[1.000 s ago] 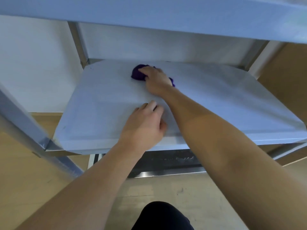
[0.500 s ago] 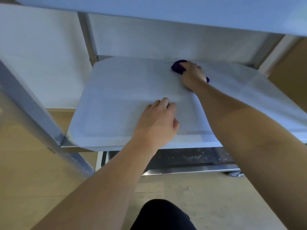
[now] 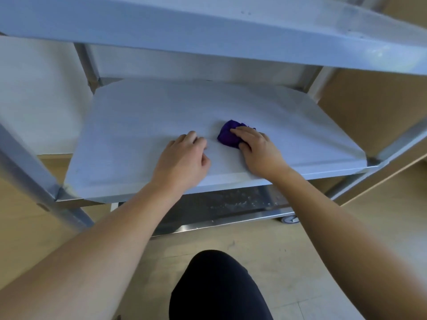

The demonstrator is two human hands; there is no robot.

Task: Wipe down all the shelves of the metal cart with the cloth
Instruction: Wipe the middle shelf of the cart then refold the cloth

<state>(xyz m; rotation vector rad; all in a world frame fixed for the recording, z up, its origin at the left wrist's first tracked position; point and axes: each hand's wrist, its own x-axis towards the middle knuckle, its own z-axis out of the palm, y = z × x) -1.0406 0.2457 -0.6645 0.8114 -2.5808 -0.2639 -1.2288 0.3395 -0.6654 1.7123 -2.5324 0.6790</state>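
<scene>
The metal cart's middle shelf (image 3: 143, 116) fills the centre of the head view, pale and flat. A bunched purple cloth (image 3: 227, 135) lies on it right of centre, near the front. My right hand (image 3: 258, 151) presses on the cloth from the right, fingers over its top. My left hand (image 3: 184, 158) rests on the shelf just left of the cloth, fingers curled loosely, holding nothing. The top shelf (image 3: 208, 26) overhangs above. The bottom shelf (image 3: 219, 206) shows below the front edge, speckled with crumbs or drops.
Cart legs stand at the front left (image 3: 27, 179) and front right (image 3: 392, 144). A caster wheel (image 3: 290, 219) sits under the bottom shelf. A brown cardboard panel (image 3: 369, 107) stands to the right, a white wall behind. My dark-clothed knee (image 3: 217, 285) is at the bottom.
My right hand has drawn the cloth from the back of the shelf toward the front, beside my left hand. The left hand stays planted on the shelf.
</scene>
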